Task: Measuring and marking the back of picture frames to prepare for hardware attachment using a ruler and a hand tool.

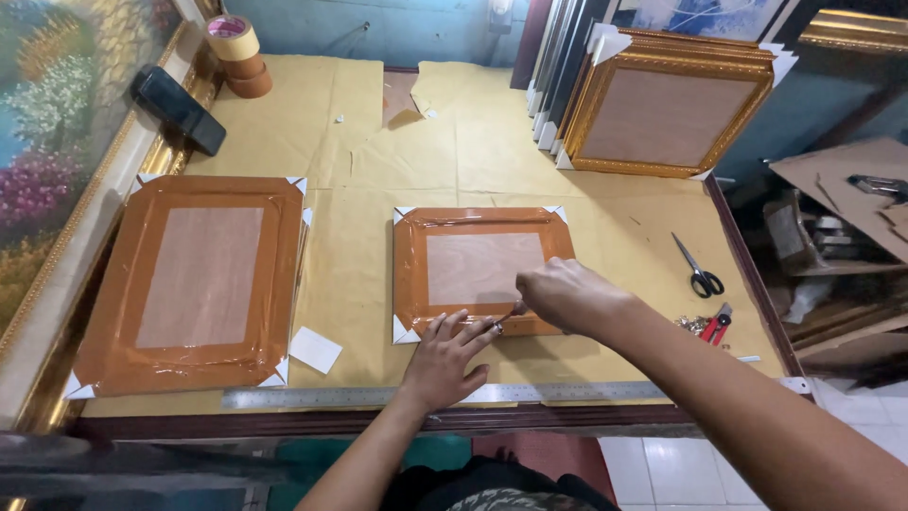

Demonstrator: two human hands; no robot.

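Left hand lies flat, fingers spread, pressing the bottom edge of the small taped frame at the middle of the table; right hand is curled shut just beside it on the same edge, pinching something too small to make out. A steel ruler runs along the near table edge. A larger taped frame sits to the left, scissors well apart on the right, open paper between

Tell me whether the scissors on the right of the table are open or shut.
Shut: the scissors lie flat on the brown paper, blades together in one thin line, black handles side by side.
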